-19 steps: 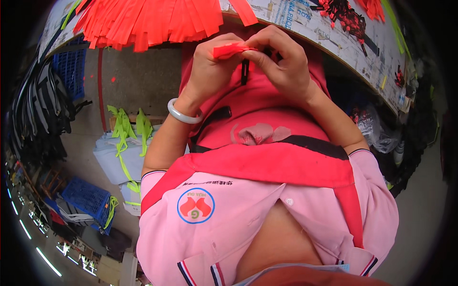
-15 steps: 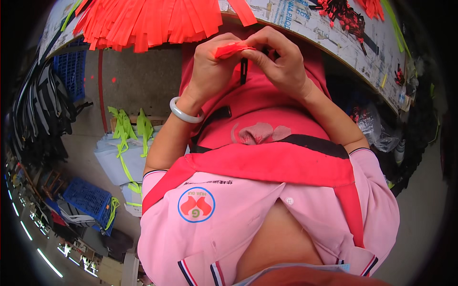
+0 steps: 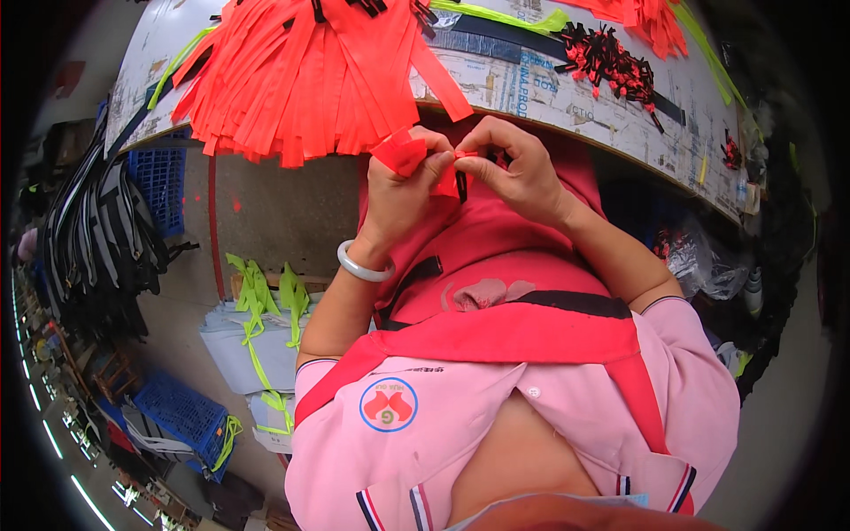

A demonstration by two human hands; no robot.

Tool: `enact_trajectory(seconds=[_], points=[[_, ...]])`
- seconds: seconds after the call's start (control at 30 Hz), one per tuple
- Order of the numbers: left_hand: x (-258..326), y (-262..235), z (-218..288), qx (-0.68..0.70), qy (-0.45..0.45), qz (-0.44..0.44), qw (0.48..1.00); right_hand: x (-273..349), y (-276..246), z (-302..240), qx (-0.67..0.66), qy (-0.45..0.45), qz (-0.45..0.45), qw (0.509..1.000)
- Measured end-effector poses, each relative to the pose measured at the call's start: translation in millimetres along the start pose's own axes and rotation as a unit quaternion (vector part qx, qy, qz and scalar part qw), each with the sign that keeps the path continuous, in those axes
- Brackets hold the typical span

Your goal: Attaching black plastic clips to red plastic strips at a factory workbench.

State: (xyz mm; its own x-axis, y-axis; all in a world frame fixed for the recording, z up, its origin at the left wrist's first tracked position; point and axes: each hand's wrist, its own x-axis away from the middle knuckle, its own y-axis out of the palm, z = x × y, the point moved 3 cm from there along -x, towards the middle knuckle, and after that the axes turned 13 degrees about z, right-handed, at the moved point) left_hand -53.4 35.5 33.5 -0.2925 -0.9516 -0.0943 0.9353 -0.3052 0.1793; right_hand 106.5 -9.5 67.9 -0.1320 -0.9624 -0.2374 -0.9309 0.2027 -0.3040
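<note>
In front of my red apron, just off the table's near edge, my two hands meet. My left hand (image 3: 398, 195) is closed around an orange-red fabric strip (image 3: 400, 152), whose folded end sticks up over the fingers. Thumb and forefinger of my right hand (image 3: 524, 177) pinch a small orange-red bit of it beside the left thumb. A short black piece (image 3: 461, 186) hangs below the fingers; how it joins the strip is hidden. Left of my hands, a thick bundle of orange-red strips (image 3: 297, 88) drapes over the table edge, with black ends on top.
On the white table (image 3: 482, 88) lies a heap of small black-and-red pieces (image 3: 611, 66), with more orange-red strips (image 3: 651, 26) behind. Black-and-grey straps (image 3: 84, 230) hang at the left. Blue crates (image 3: 181, 407) and yellow-green ribbons (image 3: 257, 292) are lower down.
The view has shifted, showing more of the table. My hands have drawn slightly apart, and the strip's end now stands up over my left hand.
</note>
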Motion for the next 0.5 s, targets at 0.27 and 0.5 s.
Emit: enact_trajectory(seconds=[0.27,0.5], points=[[5.3,-6.4,4.0,-0.075,0.051,0.004,0.996,9.4,13.3,18.0,-0.004,0.004,-0.027,1.000],[9.1,-10.3,10.6,-0.115,0.092,0.006,0.989,9.9,19.6,9.8,-0.038,-0.005,-0.048,0.998]])
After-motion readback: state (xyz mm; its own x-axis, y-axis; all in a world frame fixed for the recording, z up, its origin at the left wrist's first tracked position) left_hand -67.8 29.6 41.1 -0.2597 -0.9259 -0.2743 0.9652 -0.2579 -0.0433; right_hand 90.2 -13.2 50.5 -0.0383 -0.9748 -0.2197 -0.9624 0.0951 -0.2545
